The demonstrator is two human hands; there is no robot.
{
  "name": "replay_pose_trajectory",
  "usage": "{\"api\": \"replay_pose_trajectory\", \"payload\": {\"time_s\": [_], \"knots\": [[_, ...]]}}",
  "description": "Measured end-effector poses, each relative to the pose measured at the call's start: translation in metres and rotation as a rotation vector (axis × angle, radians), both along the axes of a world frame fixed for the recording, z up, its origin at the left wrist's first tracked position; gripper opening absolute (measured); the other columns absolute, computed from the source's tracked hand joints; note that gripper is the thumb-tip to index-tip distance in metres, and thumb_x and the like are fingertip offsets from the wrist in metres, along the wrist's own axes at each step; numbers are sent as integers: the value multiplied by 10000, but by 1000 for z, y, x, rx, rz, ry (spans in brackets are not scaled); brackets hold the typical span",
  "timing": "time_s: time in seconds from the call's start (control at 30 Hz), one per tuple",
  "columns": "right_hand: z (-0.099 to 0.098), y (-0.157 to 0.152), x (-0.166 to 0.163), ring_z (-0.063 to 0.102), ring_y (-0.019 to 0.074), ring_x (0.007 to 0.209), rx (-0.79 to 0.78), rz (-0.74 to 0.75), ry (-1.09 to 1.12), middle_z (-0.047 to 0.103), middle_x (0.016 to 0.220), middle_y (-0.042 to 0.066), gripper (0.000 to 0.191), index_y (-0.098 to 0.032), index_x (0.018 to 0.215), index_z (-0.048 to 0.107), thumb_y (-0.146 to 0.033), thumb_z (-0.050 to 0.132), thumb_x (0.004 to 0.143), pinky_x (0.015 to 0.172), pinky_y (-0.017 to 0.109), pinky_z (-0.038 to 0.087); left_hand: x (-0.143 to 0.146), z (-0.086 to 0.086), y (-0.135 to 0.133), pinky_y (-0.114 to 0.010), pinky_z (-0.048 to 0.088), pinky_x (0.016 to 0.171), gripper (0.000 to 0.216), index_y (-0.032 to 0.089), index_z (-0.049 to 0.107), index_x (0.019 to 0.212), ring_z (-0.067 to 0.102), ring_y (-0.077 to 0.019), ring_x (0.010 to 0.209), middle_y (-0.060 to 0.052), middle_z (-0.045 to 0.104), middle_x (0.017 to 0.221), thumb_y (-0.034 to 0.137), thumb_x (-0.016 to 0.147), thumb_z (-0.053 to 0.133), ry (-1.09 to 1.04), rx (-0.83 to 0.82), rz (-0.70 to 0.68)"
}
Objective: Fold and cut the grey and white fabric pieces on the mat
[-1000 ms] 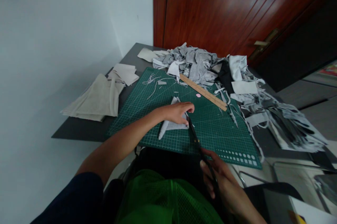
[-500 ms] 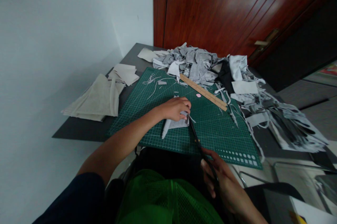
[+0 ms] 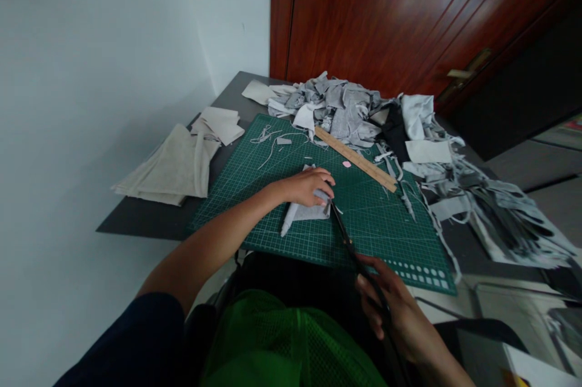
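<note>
Cloth (image 3: 313, 213), one folded light-grey piece, lies on one green gridded rectangular cutting mat (image 3: 386, 232), toward its near edge. My left hand (image 3: 311, 186) pinches it; my right hand (image 3: 394, 299) is closed around one pair of long black scissors (image 3: 342, 227), tips at the cloth's right side. Farther back on the mat lie one straight wooden ruler (image 3: 357, 159) and one small pink chip (image 3: 347, 164). Left of the mat are two cream fabric piles (image 3: 170, 164); behind it, one heap of grey fabric scraps (image 3: 348, 105).

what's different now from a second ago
The left hand has shifted slightly left and forward and is bunched more tightly over the cloth. Nothing was visibly let go: the right hand still holds the scissors, and the ruler lies where it did.
</note>
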State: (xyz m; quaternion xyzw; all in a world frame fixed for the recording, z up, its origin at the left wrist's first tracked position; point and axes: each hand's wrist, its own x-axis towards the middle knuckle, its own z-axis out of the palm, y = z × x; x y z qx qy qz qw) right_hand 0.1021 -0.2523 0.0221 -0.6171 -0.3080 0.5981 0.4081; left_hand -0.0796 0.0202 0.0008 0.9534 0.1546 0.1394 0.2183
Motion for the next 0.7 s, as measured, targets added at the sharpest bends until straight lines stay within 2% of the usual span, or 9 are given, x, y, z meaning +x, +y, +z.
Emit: {"api": "replay_pose_trajectory", "payload": {"time_s": [0.27, 0.7], "knots": [[1, 2, -3, 357, 61, 408, 3, 15, -11, 439, 589, -116, 676, -217, 1252, 542, -600, 810, 764, 329, 167, 333, 1, 2, -2, -499, 280, 1169, 281, 278, 784, 1107, 409, -294, 1424, -84, 603, 1419, 228, 833, 749, 23, -16, 17], [-4, 11, -7, 360, 72, 413, 28, 10, 14, 429, 549, -125, 729, -197, 1301, 496, -602, 805, 779, 341, 171, 331, 2, 1, -2, -460, 306, 1106, 304, 251, 742, 1111, 494, -279, 1338, -86, 618, 1390, 215, 810, 751, -8, -38, 8]]}}
